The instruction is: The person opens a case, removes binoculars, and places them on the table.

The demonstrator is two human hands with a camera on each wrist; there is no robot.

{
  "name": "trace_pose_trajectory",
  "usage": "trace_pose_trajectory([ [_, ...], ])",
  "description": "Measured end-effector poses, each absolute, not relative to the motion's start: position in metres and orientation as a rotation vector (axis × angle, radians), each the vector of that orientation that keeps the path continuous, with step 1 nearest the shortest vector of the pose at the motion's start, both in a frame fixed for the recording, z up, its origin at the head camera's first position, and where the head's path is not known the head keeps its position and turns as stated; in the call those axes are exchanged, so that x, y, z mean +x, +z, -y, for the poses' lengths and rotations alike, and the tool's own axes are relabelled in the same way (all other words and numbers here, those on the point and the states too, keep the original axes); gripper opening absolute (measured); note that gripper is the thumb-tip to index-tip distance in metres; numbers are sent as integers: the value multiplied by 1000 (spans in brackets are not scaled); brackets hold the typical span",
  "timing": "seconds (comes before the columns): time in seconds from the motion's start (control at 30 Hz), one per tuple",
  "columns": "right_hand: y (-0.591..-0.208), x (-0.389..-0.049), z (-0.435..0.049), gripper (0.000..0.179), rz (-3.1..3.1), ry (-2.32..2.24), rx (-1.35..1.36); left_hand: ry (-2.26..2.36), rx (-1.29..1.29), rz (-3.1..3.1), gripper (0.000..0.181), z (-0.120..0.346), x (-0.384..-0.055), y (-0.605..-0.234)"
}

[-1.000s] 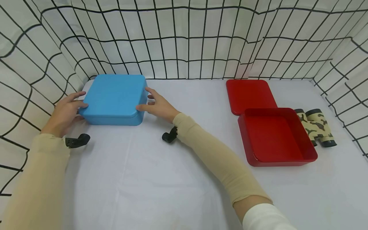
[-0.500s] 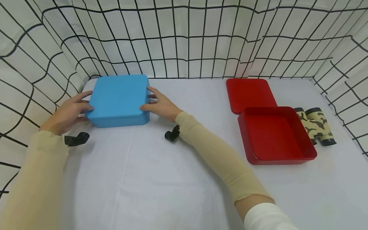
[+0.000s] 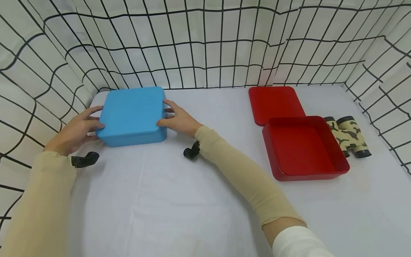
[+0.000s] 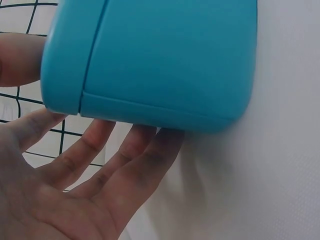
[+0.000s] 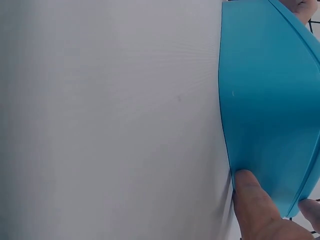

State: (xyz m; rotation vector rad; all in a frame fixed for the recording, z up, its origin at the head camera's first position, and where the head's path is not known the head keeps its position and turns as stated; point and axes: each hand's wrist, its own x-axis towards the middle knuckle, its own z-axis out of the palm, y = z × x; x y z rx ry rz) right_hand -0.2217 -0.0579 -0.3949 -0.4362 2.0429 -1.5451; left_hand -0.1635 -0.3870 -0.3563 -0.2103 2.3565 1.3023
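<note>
A closed light-blue box lies flat on the white tabletop at the left. My left hand touches its left side. In the left wrist view, that hand's fingers stretch fairly straight against the box, with the thumb at the lid's edge. At the box's right side is my right hand, its thumb at the front corner and its index finger farther back. The right wrist view shows fingertips touching the blue box near its base and close to the lid seam.
A red box without its cover stands at the right, nothing visible inside. Its red lid lies behind it. Camouflage binoculars lie beside the red box. Black wire mesh borders the table at the back and sides.
The blue box has shifted slightly to the right and turned a little, both hands staying against it. In the last half second the head view has tilted slightly. The red box, lid and binoculars stay put.
</note>
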Motion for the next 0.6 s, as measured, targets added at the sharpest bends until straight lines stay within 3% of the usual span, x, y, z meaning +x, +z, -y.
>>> trace_pose_trajectory([
  [0.6, -395, -214, 40, 91, -2058, -1538, -435, 1245, -153, -2412, 75, 372, -158, -360],
])
